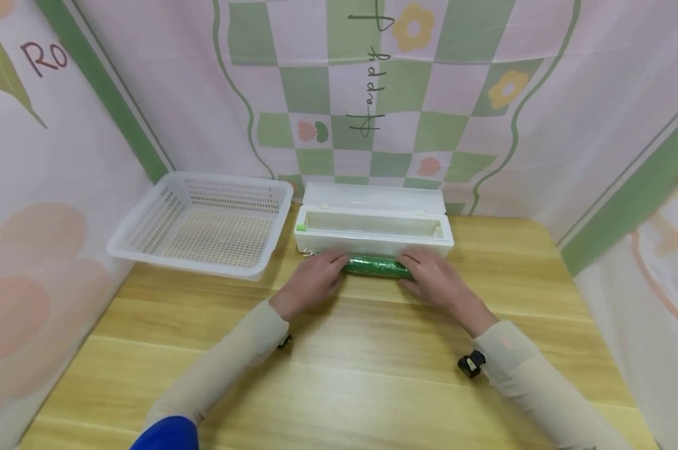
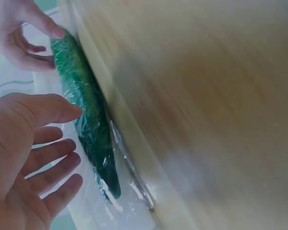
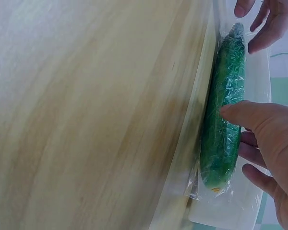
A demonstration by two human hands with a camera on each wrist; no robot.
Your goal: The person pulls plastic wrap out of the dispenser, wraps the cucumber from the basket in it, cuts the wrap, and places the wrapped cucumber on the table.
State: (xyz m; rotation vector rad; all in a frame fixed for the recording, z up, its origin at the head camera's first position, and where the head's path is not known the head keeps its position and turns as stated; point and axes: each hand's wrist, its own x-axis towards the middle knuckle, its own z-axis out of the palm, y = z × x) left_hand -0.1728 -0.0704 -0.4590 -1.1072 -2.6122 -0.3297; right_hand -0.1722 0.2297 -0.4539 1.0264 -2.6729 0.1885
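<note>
Cucumber (image 1: 375, 266), ctr of frame just below white box (image 1: 373, 242), looks mostly wrapped, w/ loose film (image 3: 193, 189) prob. left to tuck, R hand (image 1: 436, 279) pinching it, L hand (image 1: 313, 280) w/ fingers apart, loosely curved by its L end.

Soft glare on the tabletop (image 1: 353, 375)

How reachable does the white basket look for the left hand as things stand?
Probably yes: in the head view, the white basket stands to the left of the left hand, with no object apparent between them. The hand would only have to turn from the wrapped cucumber.
</note>
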